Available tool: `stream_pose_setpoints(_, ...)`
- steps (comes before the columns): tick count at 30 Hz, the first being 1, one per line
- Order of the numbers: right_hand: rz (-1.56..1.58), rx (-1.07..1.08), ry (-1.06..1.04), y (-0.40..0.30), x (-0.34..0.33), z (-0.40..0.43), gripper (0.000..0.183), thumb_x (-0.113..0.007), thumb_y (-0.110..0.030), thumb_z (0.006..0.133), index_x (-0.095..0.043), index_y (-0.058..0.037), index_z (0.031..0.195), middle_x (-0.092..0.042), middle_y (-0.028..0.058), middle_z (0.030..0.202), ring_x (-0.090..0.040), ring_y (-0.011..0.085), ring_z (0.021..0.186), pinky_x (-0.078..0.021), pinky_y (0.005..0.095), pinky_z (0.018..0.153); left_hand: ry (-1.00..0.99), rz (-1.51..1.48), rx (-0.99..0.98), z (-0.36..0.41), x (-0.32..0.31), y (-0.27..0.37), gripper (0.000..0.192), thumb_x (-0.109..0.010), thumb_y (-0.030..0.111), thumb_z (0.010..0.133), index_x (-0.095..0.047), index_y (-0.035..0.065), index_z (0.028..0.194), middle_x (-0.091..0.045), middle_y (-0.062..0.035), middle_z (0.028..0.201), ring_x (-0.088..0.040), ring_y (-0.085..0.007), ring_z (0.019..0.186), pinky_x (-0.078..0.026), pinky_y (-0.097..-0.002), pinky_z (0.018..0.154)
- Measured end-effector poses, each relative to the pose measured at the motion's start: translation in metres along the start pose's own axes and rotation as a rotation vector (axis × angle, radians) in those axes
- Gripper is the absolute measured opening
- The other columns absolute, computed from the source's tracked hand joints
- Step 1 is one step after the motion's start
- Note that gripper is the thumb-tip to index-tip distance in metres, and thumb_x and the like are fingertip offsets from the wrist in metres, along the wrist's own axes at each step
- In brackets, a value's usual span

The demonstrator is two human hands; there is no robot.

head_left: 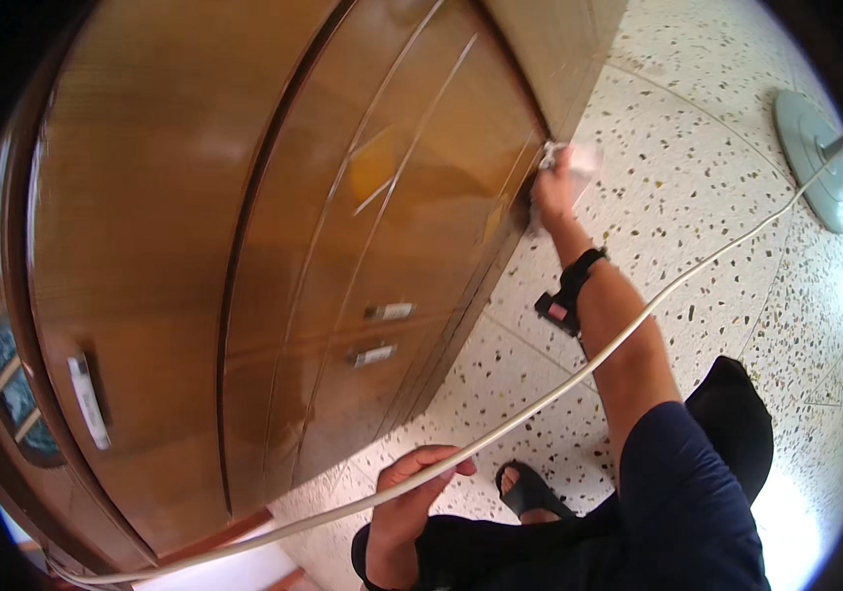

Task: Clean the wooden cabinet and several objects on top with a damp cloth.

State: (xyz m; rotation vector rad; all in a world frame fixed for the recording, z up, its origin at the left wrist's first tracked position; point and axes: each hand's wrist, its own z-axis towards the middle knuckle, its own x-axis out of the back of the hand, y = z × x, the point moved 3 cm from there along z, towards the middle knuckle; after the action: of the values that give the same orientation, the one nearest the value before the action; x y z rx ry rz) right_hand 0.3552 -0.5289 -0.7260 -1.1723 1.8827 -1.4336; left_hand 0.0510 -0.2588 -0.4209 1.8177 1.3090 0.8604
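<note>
My right hand (556, 193) is stretched out to the lower edge of a glossy brown wooden cabinet (170, 221). In its fingers is a crumpled, whitish cloth or tissue (585, 164), blurred and pressed near the cabinet's corner by the floor. Closer to my body, my left hand (410, 480) is raised with loosely curled fingers. A cream-coloured cable (525, 414) crosses in front of it; whether the fingers touch the cable is unclear. A black strap with a small device (569, 299) sits on my right wrist.
The cable runs diagonally across the view, past a round grey-green stand base (809, 166). Handles (89, 402) stick out from the cabinet front. Speckled terrazzo floor (658, 148) lies to the right. My foot in a black sandal (528, 491) stands below.
</note>
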Motion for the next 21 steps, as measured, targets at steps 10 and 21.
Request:
stream_pose_setpoints(10,0.406,-0.453,-0.052,0.149,-0.155,-0.256,0.066,-0.043,-0.01,0.1,-0.028,-0.0175,0.164,-0.064,0.0155,0.095,-0.061,0.0237,0.075,-0.0517,0.0404,0.058,0.155,-0.21,-0.361,-0.037,0.039,0.016,0.02,-0.065,0.003,0.104,-0.071,-0.0068,0.12,-0.077,-0.0203,0.112,-0.077,-0.0313,0.1,-0.063,-0.0459,0.091)
stream_pose_setpoints(21,0.533,-0.744,-0.491,0.149,-0.187,-0.335,0.042,-0.058,-0.024,0.099,-0.059,-0.0019,0.135,-0.07,0.0143,0.114,-0.069,0.0252,0.101,-0.0575,0.0402,0.081,0.055,-0.311,-0.884,-0.146,0.126,0.023,0.035,-0.059,0.025,0.11,-0.063,-0.0013,0.133,-0.069,-0.0275,0.118,-0.075,-0.0378,0.097,-0.056,-0.0633,0.1)
